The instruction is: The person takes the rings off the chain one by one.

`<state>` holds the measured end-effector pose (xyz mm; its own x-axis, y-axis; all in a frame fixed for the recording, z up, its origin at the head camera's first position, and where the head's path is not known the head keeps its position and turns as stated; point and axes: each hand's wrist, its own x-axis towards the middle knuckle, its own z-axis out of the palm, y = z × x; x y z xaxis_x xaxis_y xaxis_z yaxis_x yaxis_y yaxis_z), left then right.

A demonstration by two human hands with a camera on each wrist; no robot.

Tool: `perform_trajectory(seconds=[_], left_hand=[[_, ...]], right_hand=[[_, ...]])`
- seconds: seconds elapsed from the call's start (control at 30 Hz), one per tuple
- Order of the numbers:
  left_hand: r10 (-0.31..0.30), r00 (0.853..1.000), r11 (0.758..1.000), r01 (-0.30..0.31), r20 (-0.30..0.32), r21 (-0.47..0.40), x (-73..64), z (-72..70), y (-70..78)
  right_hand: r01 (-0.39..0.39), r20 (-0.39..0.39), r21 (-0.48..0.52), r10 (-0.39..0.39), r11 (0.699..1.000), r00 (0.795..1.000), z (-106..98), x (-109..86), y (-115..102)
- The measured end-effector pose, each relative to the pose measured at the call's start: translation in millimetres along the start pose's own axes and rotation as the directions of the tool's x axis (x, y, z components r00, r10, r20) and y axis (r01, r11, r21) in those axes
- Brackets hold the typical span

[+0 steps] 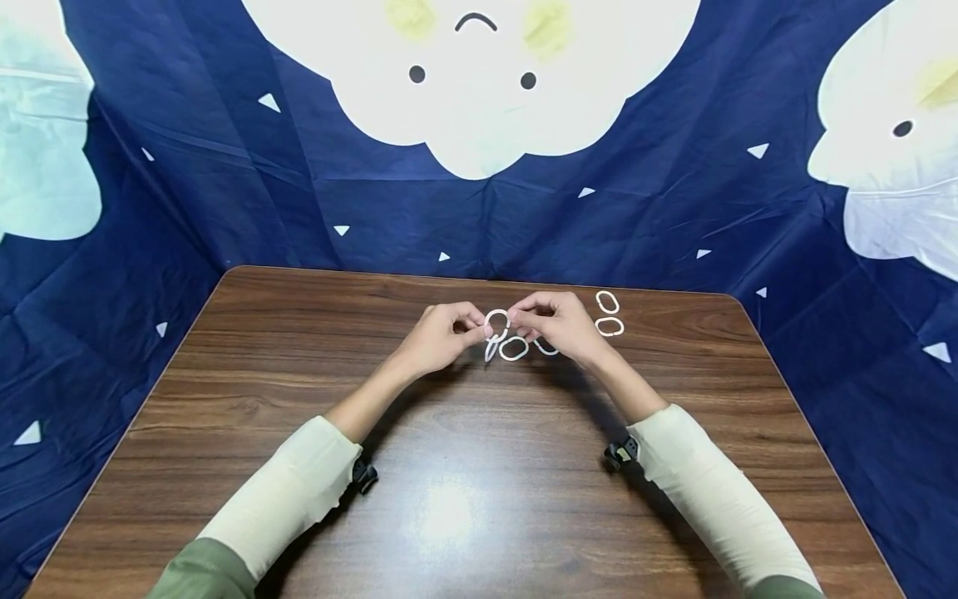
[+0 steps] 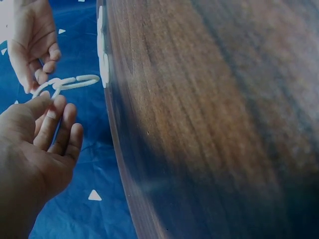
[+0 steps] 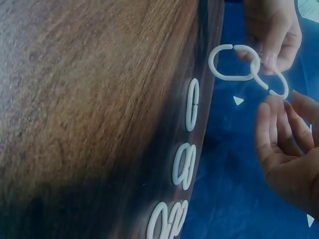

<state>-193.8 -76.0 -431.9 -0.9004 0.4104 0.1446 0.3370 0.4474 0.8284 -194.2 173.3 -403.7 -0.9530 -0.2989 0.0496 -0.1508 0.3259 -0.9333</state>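
Between the two hands, a white plastic chain link point(image 1: 497, 313) is held up above the table. My left hand point(image 1: 449, 337) pinches it between thumb and fingers on one side. From it hangs a second white link point(image 3: 215, 63), hooked through the first; each has a small gap in its loop. My right hand point(image 1: 561, 324) pinches the first link's other side with its fingertips, close to the gap. Under the hands, a loose white link point(image 1: 514, 349) lies on the table, and another link point(image 1: 548, 349) is partly hidden by my right hand.
Two more white links, an upper link point(image 1: 607, 302) and a lower link point(image 1: 609, 326), lie to the right of my right hand. The brown wooden table point(image 1: 449, 433) ends at a far edge just beyond the hands. A dark blue cloth point(image 1: 284, 200) with clouds hangs behind.
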Motion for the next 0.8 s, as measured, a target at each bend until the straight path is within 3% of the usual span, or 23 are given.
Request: perform_trajectory(seconds=[0.2,0.47,0.8], left_hand=[[-0.003,1.000,1.000,0.003,0.003,-0.009,-0.6,-0.1,-0.2],[-0.002,1.000,1.000,0.002,0.000,-0.007,-0.6,1.0,0.1],[0.007,1.000,1.000,-0.007,0.015,0.004,1.1,1.7,-1.2]], right_hand=[[0.008,-0.016,-0.056,-0.009,0.998,1.000,0.2,0.7,1.8],[0.004,0.021,-0.038,-0.003,0.999,1.000,1.2,1.1,4.6],[0.054,0.051,-0.099,-0.049,0.994,0.997,-0.8,3.4,1.1]])
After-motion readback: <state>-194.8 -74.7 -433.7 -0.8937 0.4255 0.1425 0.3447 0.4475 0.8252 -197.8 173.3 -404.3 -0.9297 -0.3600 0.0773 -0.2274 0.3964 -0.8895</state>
